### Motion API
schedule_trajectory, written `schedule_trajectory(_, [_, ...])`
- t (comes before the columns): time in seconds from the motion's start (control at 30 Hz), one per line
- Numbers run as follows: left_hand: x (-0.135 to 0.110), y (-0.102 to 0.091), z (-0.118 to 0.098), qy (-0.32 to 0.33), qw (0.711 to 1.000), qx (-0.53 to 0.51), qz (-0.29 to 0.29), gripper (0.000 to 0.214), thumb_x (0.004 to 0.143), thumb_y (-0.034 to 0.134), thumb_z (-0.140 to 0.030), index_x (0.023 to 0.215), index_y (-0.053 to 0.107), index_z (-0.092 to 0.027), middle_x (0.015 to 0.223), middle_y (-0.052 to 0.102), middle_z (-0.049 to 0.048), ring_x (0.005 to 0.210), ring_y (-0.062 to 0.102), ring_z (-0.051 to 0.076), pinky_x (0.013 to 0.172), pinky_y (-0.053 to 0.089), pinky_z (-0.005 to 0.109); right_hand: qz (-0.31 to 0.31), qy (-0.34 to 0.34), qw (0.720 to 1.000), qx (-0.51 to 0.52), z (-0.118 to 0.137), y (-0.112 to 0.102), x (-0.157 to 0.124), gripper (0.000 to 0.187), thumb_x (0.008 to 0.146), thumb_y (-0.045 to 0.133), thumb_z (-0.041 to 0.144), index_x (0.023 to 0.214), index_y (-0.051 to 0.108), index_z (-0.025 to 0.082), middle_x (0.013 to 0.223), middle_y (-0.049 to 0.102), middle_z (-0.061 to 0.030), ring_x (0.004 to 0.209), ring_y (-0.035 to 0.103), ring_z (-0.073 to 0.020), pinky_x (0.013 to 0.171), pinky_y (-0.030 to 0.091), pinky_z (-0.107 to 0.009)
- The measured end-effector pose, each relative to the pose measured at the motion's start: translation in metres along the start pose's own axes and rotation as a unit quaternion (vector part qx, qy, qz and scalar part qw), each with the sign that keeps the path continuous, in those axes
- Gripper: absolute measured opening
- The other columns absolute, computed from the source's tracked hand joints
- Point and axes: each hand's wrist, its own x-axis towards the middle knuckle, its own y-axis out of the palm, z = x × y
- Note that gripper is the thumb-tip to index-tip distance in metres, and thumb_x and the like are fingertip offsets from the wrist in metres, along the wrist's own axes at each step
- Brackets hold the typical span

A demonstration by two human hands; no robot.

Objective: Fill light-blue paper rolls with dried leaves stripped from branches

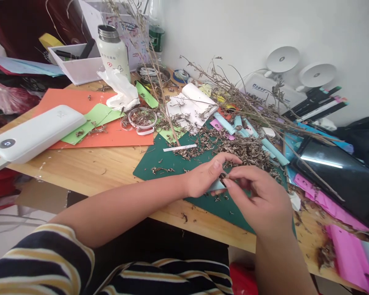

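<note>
Over the near part of the green mat [160, 164], my left hand [204, 177] is closed around a light blue paper tube [217, 187], whose open end faces right. My right hand [261, 192] pinches at that end, thumb and forefinger together on dark dried leaf bits [224, 178]. A heap of crumbled dried leaves [242, 149] lies just beyond both hands. Several more rolled light blue paper tubes [273, 150] rest at the far right side of the heap. A thin white strip [180, 148] is on the mat, left of the heap.
Dry branches [252, 100] stretch across the back right. A white power bank [37, 133] overlaps orange paper [110, 133] at left. Behind stand a white bottle [113, 53] and crumpled tissue [121, 92]. A black tablet [338, 176] and pink paper [347, 258] lie at right.
</note>
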Motion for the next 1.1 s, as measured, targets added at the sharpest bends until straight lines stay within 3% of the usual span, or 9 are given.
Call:
schedule_trajectory(0.2, [-0.001, -0.001, -0.002, 0.016, 0.999, 0.028, 0.005, 0.072, 0.076, 0.006, -0.064, 0.116, 0.029, -0.010, 0.050, 0.037, -0.0052, 0.039, 0.036, 0.008, 0.041, 0.032, 0.021, 0.085, -0.115, 0.988, -0.053, -0.003, -0.016, 0.012, 0.009, 0.076, 0.050, 0.015, 0.070, 0.054, 0.021, 0.071, 0.060, -0.0002, 0.066, 0.054, -0.0137, 0.063, 0.041, -0.030])
schedule_trajectory(0.27, [-0.001, -0.001, -0.001, 0.027, 0.999, 0.028, 0.008, 0.071, 0.076, 0.005, -0.063, 0.117, 0.028, -0.010, 0.050, 0.038, -0.0052, 0.040, 0.036, 0.008, 0.041, 0.032, 0.021, 0.103, -0.126, 0.983, -0.090, -0.003, -0.019, 0.015, 0.010, 0.076, 0.049, 0.019, 0.071, 0.058, 0.022, 0.091, 0.061, -0.0036, 0.079, 0.054, -0.0185, 0.070, 0.040, -0.037])
schedule_trajectory(0.37, [-0.001, -0.001, 0.002, 0.030, 0.999, 0.032, 0.004, 0.072, 0.076, 0.006, -0.063, 0.121, 0.026, -0.011, 0.050, 0.040, -0.0047, 0.040, 0.038, 0.008, 0.042, 0.034, 0.021, 0.157, -0.140, 0.968, -0.136, -0.004, -0.019, 0.017, 0.017, 0.077, 0.046, 0.026, 0.072, 0.061, 0.023, 0.126, 0.043, -0.0044, 0.105, 0.044, -0.0286, 0.082, 0.034, -0.050])
schedule_trajectory(0.53, [0.000, 0.000, 0.004, 0.006, 1.000, 0.021, 0.005, 0.077, 0.074, 0.010, -0.067, 0.127, 0.015, -0.010, 0.052, 0.043, -0.0039, 0.041, 0.040, 0.009, 0.041, 0.034, 0.021, 0.235, -0.183, 0.933, -0.203, -0.005, -0.019, 0.023, 0.021, 0.074, 0.046, 0.033, 0.062, 0.058, 0.021, 0.131, 0.037, -0.0019, 0.117, 0.031, -0.0340, 0.088, 0.023, -0.062])
schedule_trajectory(0.67, [0.000, 0.000, 0.003, 0.018, 1.000, 0.012, 0.003, 0.073, 0.076, 0.008, -0.065, 0.123, 0.022, -0.010, 0.047, 0.039, -0.0063, 0.037, 0.036, 0.008, 0.040, 0.031, 0.020, 0.241, -0.218, 0.924, -0.203, -0.006, -0.030, 0.031, 0.019, 0.074, 0.044, 0.034, 0.068, 0.059, 0.024, 0.125, 0.043, -0.0026, 0.113, 0.036, -0.0315, 0.084, 0.030, -0.056])
schedule_trajectory(0.73, [0.001, 0.000, 0.002, 0.017, 1.000, 0.012, 0.005, 0.071, 0.077, 0.009, -0.064, 0.117, 0.030, -0.011, 0.047, 0.038, -0.0065, 0.038, 0.035, 0.008, 0.041, 0.031, 0.020, 0.231, -0.207, 0.926, -0.213, -0.005, -0.034, 0.034, 0.019, 0.074, 0.043, 0.032, 0.075, 0.061, 0.026, 0.113, 0.050, -0.0054, 0.099, 0.046, -0.0284, 0.075, 0.036, -0.049])
schedule_trajectory(0.83, [0.001, 0.000, 0.000, 0.018, 1.000, 0.010, 0.023, 0.069, 0.077, 0.008, -0.064, 0.104, 0.041, -0.009, 0.047, 0.037, -0.0052, 0.039, 0.035, 0.008, 0.043, 0.032, 0.021, 0.255, -0.182, 0.923, -0.223, -0.006, -0.033, 0.034, 0.020, 0.073, 0.040, 0.027, 0.067, 0.059, 0.025, 0.080, 0.057, -0.0061, 0.068, 0.050, -0.0192, 0.060, 0.035, -0.036])
schedule_trajectory(0.97, [0.000, 0.000, -0.002, 0.010, 1.000, 0.010, 0.016, 0.068, 0.077, 0.007, -0.064, 0.107, 0.037, -0.011, 0.045, 0.036, -0.0062, 0.038, 0.034, 0.008, 0.041, 0.029, 0.021, 0.284, -0.201, 0.919, -0.185, -0.013, -0.030, 0.037, 0.013, 0.069, 0.045, 0.027, 0.063, 0.057, 0.025, 0.047, 0.048, 0.0021, 0.037, 0.032, -0.0085, 0.042, 0.023, -0.027])
schedule_trajectory(1.1, [-0.001, 0.000, -0.003, 0.008, 1.000, 0.008, 0.021, 0.067, 0.078, 0.007, -0.063, 0.112, 0.033, -0.012, 0.044, 0.036, -0.0063, 0.038, 0.034, 0.008, 0.042, 0.029, 0.021, 0.329, -0.219, 0.908, -0.138, -0.019, -0.031, 0.048, 0.012, 0.066, 0.052, 0.026, 0.054, 0.055, 0.025, 0.030, 0.033, 0.0077, 0.026, 0.014, -0.0040, 0.035, 0.013, -0.025])
